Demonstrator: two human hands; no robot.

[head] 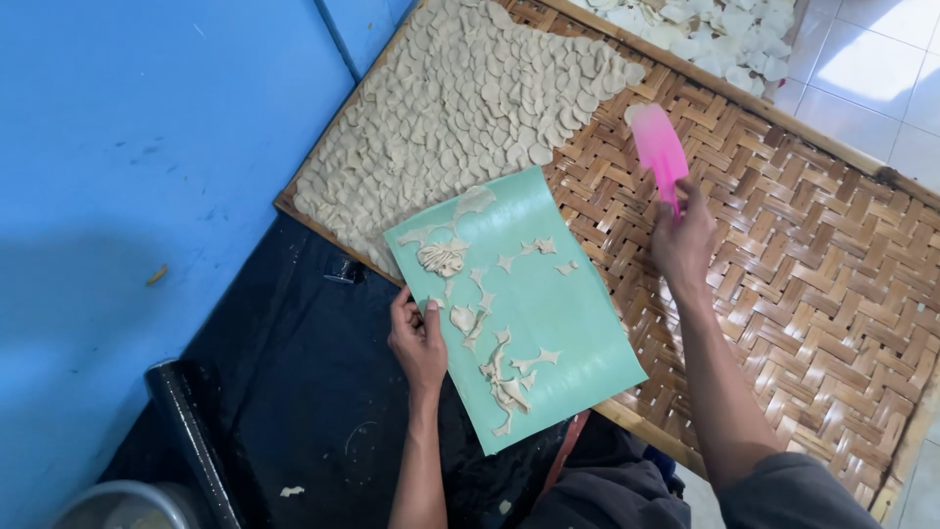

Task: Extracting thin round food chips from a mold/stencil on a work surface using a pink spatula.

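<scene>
Left hand (419,338) grips the left edge of a green sheet (548,323) over the woven tray's (822,264) near edge; right hand (682,238), beyond the sheet's far right corner, holds a pink scraper (658,147) pointing away.

Woven bamboo tray (803,264) bears pale dough discs (460,108), green sheet (548,294).

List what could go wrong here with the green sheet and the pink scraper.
The left hand grips only one edge of the green sheet, which tilts over the woven tray; the dough scraps could slide off onto the dark cloth. The right hand holds the pink scraper near the laid dough rounds, and might disturb them.
</scene>
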